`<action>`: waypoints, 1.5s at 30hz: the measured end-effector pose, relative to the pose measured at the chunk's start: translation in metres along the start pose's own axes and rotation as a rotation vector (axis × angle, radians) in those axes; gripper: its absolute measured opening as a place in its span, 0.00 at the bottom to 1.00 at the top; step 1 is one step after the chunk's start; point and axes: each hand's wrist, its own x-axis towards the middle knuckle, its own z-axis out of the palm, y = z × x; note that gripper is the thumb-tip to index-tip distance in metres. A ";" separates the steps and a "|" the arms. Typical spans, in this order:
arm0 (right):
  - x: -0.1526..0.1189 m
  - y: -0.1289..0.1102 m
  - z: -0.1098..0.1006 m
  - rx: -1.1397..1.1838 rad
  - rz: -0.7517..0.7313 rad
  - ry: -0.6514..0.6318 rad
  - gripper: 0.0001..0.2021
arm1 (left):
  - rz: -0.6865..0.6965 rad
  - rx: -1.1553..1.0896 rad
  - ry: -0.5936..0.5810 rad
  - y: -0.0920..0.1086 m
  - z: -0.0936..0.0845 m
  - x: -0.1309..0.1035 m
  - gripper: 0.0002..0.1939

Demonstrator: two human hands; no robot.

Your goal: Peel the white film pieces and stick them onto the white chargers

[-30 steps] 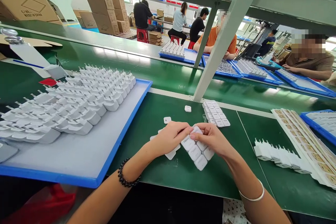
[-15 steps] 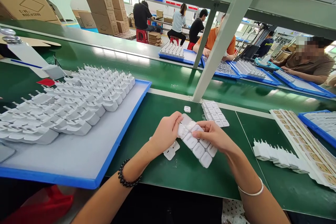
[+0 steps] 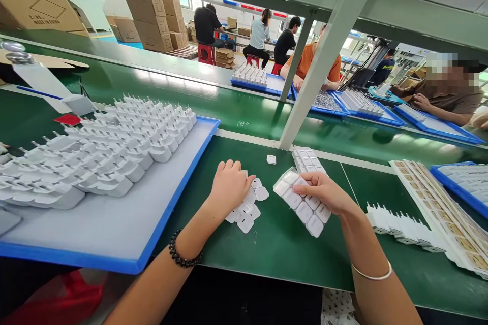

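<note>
My right hand [image 3: 324,190] grips a clear-covered sheet of white square pieces [image 3: 301,208], thumb on top, tilted above the green bench. My left hand [image 3: 231,188] is over a loose pile of white square pieces [image 3: 246,221], its fingers curled down; whether it holds one is hidden. A second sheet of white squares [image 3: 307,159] lies behind the held one and is partly covered by it. One single white piece [image 3: 271,159] lies apart, between and beyond my hands.
At left, a blue-rimmed tray [image 3: 179,183] bears many white plug adapters [image 3: 114,147]. Several adapters [image 3: 404,228] and long cardboard strips [image 3: 442,208] lie at right. A slanting metal post [image 3: 316,71] rises beyond my hands. People sit across the bench.
My left hand has let go of the sheet and moved left and down to the loose pile. My right hand has shifted right with the sheet.
</note>
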 end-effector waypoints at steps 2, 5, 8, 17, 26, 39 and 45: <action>0.001 0.000 0.004 0.011 -0.012 0.016 0.15 | -0.008 0.020 0.015 0.000 0.001 -0.001 0.21; 0.003 0.002 0.008 0.018 -0.016 0.032 0.16 | -0.044 0.032 0.082 0.000 -0.002 -0.001 0.15; 0.007 0.006 0.014 0.001 -0.055 0.075 0.16 | 0.021 -0.123 0.252 0.006 -0.008 -0.003 0.16; 0.009 0.007 0.038 0.067 -0.215 0.045 0.14 | 0.409 -0.433 0.149 0.031 -0.003 -0.012 0.20; 0.008 0.008 0.037 0.128 -0.233 0.092 0.13 | 0.363 -0.566 0.105 0.030 -0.010 -0.014 0.23; 0.012 0.014 0.048 -0.111 -0.334 0.358 0.20 | 0.323 -0.379 0.197 0.032 -0.012 -0.011 0.11; 0.014 0.017 0.056 -0.261 -0.302 0.334 0.22 | 0.367 -0.397 -0.023 0.026 -0.016 -0.008 0.17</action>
